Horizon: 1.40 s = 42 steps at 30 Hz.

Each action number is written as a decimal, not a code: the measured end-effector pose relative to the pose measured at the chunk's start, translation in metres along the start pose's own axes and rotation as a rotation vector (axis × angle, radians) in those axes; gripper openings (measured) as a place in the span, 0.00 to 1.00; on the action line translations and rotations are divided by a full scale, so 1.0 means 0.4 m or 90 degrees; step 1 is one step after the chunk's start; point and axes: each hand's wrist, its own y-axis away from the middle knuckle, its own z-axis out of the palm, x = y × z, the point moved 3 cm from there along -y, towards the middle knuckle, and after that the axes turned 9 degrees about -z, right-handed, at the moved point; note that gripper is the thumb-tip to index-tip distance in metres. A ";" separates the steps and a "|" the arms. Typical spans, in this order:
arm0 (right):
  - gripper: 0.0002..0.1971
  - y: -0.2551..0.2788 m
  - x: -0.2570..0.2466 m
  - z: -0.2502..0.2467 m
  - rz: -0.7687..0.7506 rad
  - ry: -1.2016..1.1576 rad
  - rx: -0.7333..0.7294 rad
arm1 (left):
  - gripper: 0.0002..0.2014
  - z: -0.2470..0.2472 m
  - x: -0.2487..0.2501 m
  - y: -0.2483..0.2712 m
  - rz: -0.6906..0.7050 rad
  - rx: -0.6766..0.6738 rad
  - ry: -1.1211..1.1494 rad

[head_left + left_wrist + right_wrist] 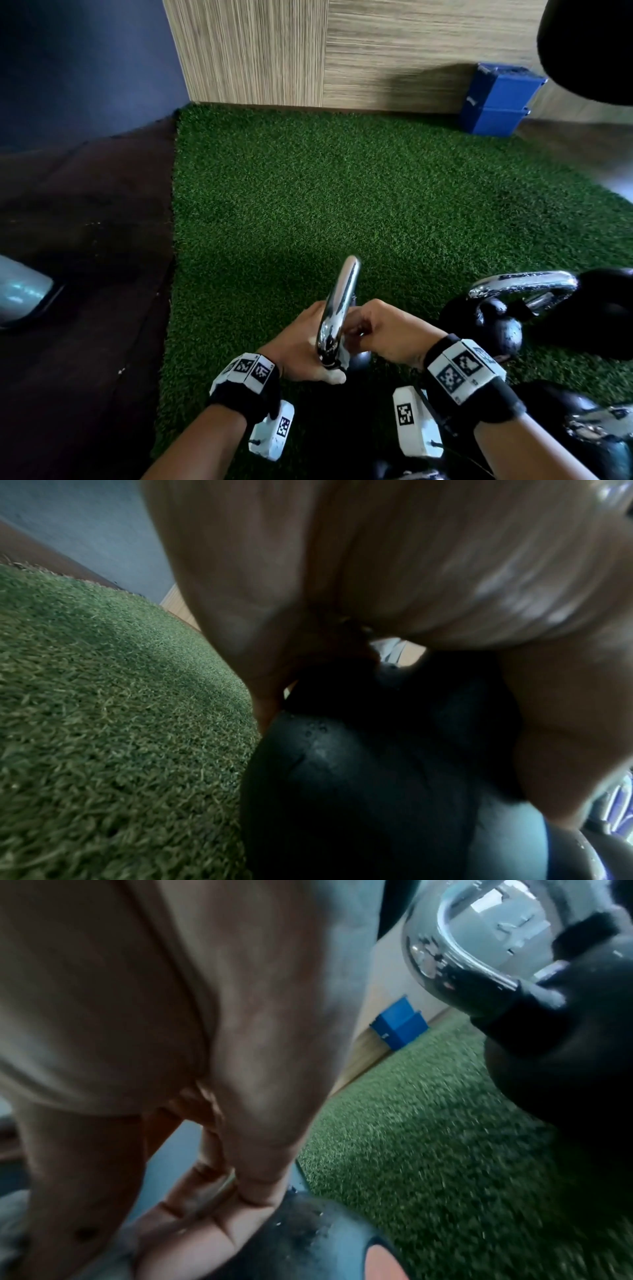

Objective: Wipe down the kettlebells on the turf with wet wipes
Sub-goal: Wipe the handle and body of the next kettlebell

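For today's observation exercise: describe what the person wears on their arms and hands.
Both hands are bare. The left hand and right hand each have a black wrist strap carrying white blocks printed with black square codes. A white coded box hangs under each wrist. No sleeves show.

Both wrist views are mostly blurry palm. The wet wipe [334, 377] only peeks out under the left hand [301, 346], the kettlebell [359, 359] body is nearly all covered, and the bottom-right kettlebell [589, 435] gets clipped by the frame edge.
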 end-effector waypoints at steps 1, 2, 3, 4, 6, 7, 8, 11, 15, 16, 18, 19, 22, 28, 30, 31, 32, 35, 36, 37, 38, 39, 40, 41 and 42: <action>0.14 -0.003 0.002 0.004 0.007 0.007 -0.011 | 0.50 -0.001 0.004 0.003 0.020 0.005 -0.016; 0.14 -0.005 0.002 0.007 0.011 0.009 -0.020 | 0.50 -0.002 0.005 0.005 0.028 0.006 -0.021; 0.15 -0.005 0.001 0.008 0.012 -0.002 -0.025 | 0.50 -0.003 0.005 0.007 0.027 0.007 -0.012; 0.16 -0.004 0.000 0.007 0.008 -0.025 -0.025 | 0.50 -0.004 0.004 0.006 0.020 0.005 0.000; 0.14 0.001 -0.001 0.002 -0.006 -0.108 -0.020 | 0.50 -0.004 0.003 0.007 0.001 -0.007 0.009; 0.12 0.005 0.000 0.002 -0.009 -0.154 -0.021 | 0.50 -0.001 0.003 0.008 -0.011 -0.021 0.009; 0.11 0.009 0.000 0.003 -0.008 -0.198 -0.028 | 0.50 0.003 0.000 0.010 -0.023 -0.037 0.012; 0.10 0.019 0.002 0.022 0.027 -0.371 -0.025 | 0.53 0.009 -0.017 0.013 -0.042 -0.027 -0.014; 0.14 0.022 0.022 0.032 0.053 -0.580 0.048 | 0.33 0.015 -0.021 0.015 -0.030 -0.003 -0.072; 0.15 0.022 0.026 0.031 0.051 -0.609 0.061 | 0.27 0.014 -0.020 0.013 -0.024 0.013 -0.066; 0.15 0.020 0.028 0.036 0.045 -0.623 0.058 | 0.26 0.012 -0.016 0.011 -0.005 0.027 -0.042; 0.15 0.021 0.027 0.040 0.042 -0.621 0.046 | 0.26 0.013 -0.013 0.011 0.002 0.026 -0.037; 0.16 0.017 0.017 0.046 0.040 -0.641 0.044 | 0.31 0.015 -0.006 0.014 0.012 0.029 -0.007; 0.24 0.006 0.016 0.032 0.008 -0.641 0.160 | 0.57 0.024 -0.020 0.019 -0.021 0.011 -0.088; 0.26 0.005 0.016 0.037 0.005 -0.599 0.173 | 0.58 0.026 -0.019 0.023 -0.034 0.007 -0.085; 0.26 0.003 0.017 0.038 0.003 -0.585 0.196 | 0.59 0.028 -0.018 0.025 -0.042 0.006 -0.084; 0.23 -0.001 0.018 0.034 -0.006 -0.575 0.231 | 0.59 0.027 -0.016 0.026 -0.045 0.008 -0.078; 0.17 -0.013 0.027 0.015 -0.028 -0.557 0.347 | 0.58 0.019 -0.012 0.026 -0.028 0.028 -0.041; 0.18 -0.014 0.034 0.009 -0.029 -0.537 0.366 | 0.59 0.017 -0.008 0.027 -0.024 0.028 -0.037; 0.20 -0.014 0.041 0.006 -0.031 -0.507 0.370 | 0.59 0.015 -0.006 0.027 -0.021 0.028 -0.036; 0.21 -0.013 0.045 0.005 -0.034 -0.471 0.363 | 0.58 0.015 -0.005 0.029 -0.017 0.029 -0.037; 0.21 -0.011 0.047 0.003 -0.036 -0.429 0.352 | 0.58 0.015 -0.004 0.031 -0.015 0.029 -0.038; 0.21 -0.008 0.048 0.001 -0.036 -0.383 0.348 | 0.58 0.015 -0.002 0.034 -0.014 0.028 -0.039; 0.21 -0.006 0.047 -0.005 -0.033 -0.330 0.359 | 0.59 0.014 -0.001 0.035 -0.015 0.030 -0.041; 0.20 -0.004 0.046 -0.015 -0.028 -0.274 0.386 | 0.61 0.014 0.001 0.036 -0.016 0.031 -0.046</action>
